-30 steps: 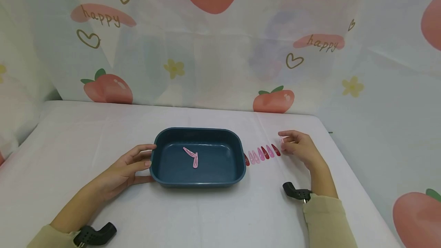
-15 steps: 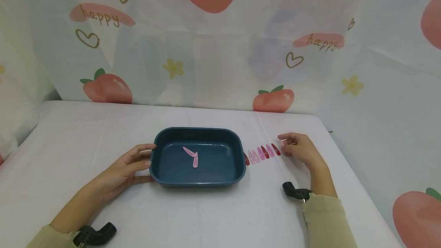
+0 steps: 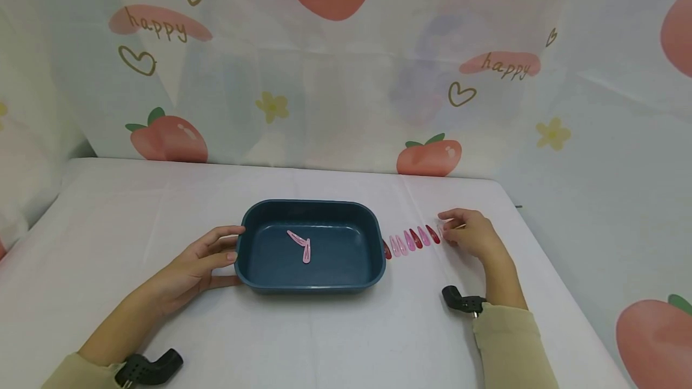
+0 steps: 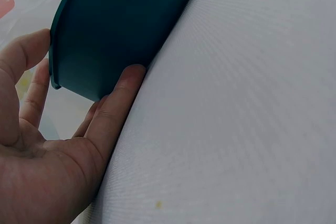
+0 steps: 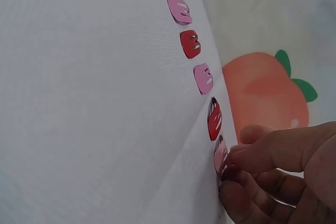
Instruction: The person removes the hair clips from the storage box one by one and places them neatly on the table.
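Note:
In the head view, a dark teal tray (image 3: 312,278) sits on the white table. Two pink snap hair clips lie inside it: one slanting clip (image 3: 295,238) touches an upright one (image 3: 307,252). My left hand (image 3: 194,263) rests its fingertips against the tray's left end; the left wrist view shows fingers (image 4: 123,90) on the outer wall and at the rim. At the far right end of a row of clips, my right hand (image 3: 473,233) pinches a pale pink hair clip (image 5: 220,156), close to the cloth. Beside that clip lies a red one (image 5: 214,121).
Several red and pink hair clips form a slanting row, including a purple-pink clip (image 3: 424,236); the row's left end, a dark red clip (image 3: 387,250), is partly hidden by the tray's right wall. Behind the table hangs a curtain (image 3: 335,89) printed with fruit.
My right hand has lowered the pale pink clip to the right end of the row, beside the red clip. The left hand and tray have stayed in place.

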A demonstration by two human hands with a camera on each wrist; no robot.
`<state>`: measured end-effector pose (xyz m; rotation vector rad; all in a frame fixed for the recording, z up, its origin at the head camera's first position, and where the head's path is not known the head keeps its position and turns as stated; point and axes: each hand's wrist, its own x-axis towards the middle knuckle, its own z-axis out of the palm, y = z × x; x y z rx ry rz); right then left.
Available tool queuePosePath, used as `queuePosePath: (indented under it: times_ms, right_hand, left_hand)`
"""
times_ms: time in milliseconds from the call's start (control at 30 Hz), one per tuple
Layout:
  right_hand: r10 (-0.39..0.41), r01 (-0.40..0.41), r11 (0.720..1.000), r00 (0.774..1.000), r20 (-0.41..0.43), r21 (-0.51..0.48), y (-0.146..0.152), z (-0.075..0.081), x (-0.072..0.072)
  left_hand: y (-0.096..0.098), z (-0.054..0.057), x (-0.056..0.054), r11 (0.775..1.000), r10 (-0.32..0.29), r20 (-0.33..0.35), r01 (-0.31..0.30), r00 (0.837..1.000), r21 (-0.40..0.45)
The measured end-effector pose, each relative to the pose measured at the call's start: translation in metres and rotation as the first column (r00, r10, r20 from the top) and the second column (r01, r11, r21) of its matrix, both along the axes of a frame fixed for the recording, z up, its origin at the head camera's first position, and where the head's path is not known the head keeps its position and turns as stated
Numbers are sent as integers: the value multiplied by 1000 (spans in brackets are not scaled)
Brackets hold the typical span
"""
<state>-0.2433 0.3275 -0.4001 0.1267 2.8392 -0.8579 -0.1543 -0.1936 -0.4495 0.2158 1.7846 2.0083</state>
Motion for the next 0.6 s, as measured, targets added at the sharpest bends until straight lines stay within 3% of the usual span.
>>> queuePosePath:
  times_ms: [333, 600]
  right_hand:
    - [17, -19, 1000, 998, -53, -25, -5, 8, 2]
    - [71, -91, 978, 991, -110, -187, -23, 19, 5]
  left_hand:
    - [1, 1, 0, 1000, 3, -1, -3, 1000, -3]
    - [1, 3, 1, 1000, 5, 2, -5, 1000, -4]
